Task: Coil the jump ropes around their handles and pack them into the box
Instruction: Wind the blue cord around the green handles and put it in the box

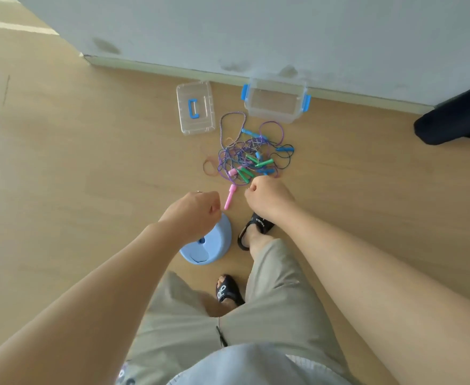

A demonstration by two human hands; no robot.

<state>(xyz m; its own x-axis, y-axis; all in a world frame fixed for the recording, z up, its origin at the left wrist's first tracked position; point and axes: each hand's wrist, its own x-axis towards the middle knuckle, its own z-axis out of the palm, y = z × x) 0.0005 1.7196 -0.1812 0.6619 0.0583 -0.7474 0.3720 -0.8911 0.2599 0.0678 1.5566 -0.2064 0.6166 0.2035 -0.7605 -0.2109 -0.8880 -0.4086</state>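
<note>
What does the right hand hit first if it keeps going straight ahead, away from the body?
Probably the tangled pile of jump ropes, starting with the green handles just beyond the right hand. Height above the floor is unclear.

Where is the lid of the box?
In the head view, the clear lid with its blue handle lies flat on the floor by the wall, left of the open box and beyond the rope pile.

Person, head-camera view. Both forearms bare, no sleeves in view. Left hand (pixel 197 209): a ring shows at the far edge of the knuckles. Right hand (pixel 267 194): nothing worn. Legs in loose khaki trousers (pixel 272 309), with a dark zip pull near the middle seam. Black slide sandals (pixel 256 227) with white lettering on the straps. Pale blue-grey shirt hem (pixel 245 365) at the near edge.
</note>
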